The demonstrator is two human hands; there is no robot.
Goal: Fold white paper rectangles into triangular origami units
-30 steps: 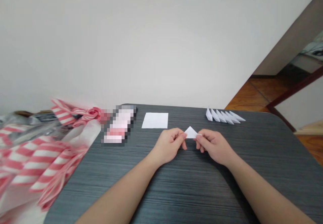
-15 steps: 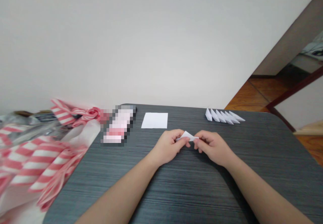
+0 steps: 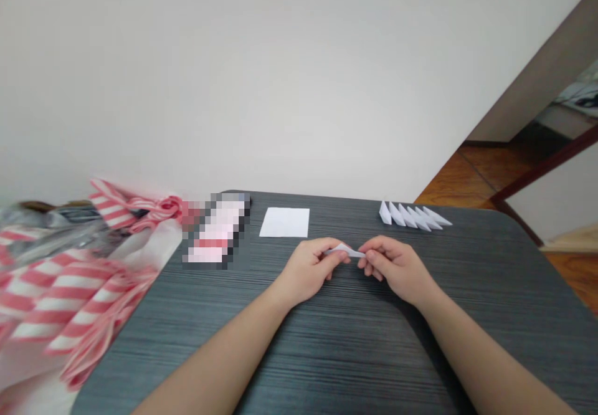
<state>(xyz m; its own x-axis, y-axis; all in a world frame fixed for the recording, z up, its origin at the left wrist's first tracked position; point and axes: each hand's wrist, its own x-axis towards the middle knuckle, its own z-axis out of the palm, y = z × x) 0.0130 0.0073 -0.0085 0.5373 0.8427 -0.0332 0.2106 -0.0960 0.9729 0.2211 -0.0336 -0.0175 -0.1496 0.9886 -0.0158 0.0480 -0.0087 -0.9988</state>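
On the left of the dark bench (image 3: 327, 352) is a pink and white striped bag (image 3: 60, 296), then one blurry pink thing (image 3: 217, 231) and one flat white sheet of paper (image 3: 284, 222), not folded. The left hand (image 3: 306, 271) and right hand (image 3: 397, 270) are almost closed, and both pinch one small folded paper (image 3: 344, 251) just over the bench between them. On the right lie about six folded paper pieces (image 3: 415, 215), already done, in a neat row.

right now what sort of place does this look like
Most likely a room in a home: the left hand and right hand hold a folded white paper at a dark wood-grain table, with a wooden floor beyond and pink-and-white striped material heaped beside the table.
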